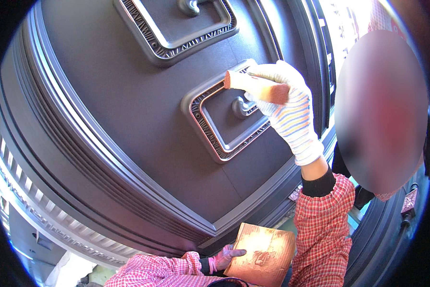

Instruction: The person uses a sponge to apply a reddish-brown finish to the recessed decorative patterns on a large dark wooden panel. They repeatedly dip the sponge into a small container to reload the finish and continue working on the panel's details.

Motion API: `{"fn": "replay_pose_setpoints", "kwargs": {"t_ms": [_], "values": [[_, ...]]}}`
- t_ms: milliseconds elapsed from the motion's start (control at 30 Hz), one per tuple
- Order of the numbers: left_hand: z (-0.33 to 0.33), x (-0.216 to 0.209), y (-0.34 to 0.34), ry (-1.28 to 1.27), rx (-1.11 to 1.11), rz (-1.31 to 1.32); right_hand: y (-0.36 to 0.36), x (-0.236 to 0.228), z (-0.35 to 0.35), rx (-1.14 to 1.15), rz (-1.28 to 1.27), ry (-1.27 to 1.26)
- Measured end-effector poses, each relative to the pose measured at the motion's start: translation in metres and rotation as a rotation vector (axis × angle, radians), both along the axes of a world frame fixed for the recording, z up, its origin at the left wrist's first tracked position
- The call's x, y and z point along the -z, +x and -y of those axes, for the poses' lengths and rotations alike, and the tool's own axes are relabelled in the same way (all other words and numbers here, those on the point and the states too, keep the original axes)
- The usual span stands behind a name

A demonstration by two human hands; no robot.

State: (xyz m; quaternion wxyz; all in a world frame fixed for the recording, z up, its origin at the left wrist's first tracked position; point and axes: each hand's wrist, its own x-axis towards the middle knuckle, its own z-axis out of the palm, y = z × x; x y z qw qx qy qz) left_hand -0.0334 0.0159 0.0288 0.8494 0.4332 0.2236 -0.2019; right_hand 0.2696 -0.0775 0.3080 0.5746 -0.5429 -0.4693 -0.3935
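Note:
My right hand (pixel 286 107), in a white knit glove with coloured stripes, is raised and closed round a paintbrush (pixel 265 90). The brush is pale, with a reddish-brown stain at each visible end. One end sits against the upper edge of a raised, rounded square moulding (pixel 210 130) on a dark panel (pixel 176 107); copper colour shows along that moulding's edges. Low in the view, my left hand (pixel 223 258) grips the left side of a cardboard piece (pixel 265 251), thumb on top. A wet-looking brown smear lies on the cardboard.
A second square moulding (pixel 164 55) stands higher on the panel. Grooved dark trim (pixel 105 162) borders the panel on the left and below. A person, blurred, is close on the right, beside another dark piece (pixel 387 239) with a small pinkish fitting (pixel 409 200).

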Motion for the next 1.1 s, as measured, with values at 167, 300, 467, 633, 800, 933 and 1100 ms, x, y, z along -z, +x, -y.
{"fn": "replay_pose_setpoints", "kwargs": {"t_ms": [167, 300, 467, 633, 800, 933, 1100], "values": [[-0.001, 0.007, -0.004, 0.005, -0.032, -0.010, 0.016, 0.000, 0.003, 0.015, -0.062, 0.110], [0.000, 0.006, -0.003, 0.002, -0.028, -0.001, 0.014, 0.003, 0.007, -0.039, -0.110, 0.169], [0.001, 0.001, 0.000, -0.040, -0.017, -0.002, 0.006, -0.003, 0.005, -0.050, -0.039, 0.073], [-0.001, 0.007, -0.003, -0.020, -0.050, 0.003, 0.019, 0.005, 0.006, 0.001, -0.136, 0.159], [0.000, 0.003, -0.002, -0.004, -0.041, -0.005, 0.008, 0.002, 0.003, -0.090, -0.100, 0.137], [0.002, 0.003, 0.001, -0.016, -0.019, 0.008, 0.017, 0.002, 0.008, -0.062, -0.130, 0.140], [-0.001, 0.007, -0.002, -0.004, -0.029, -0.027, 0.016, 0.010, 0.007, -0.010, -0.199, 0.207]]}}
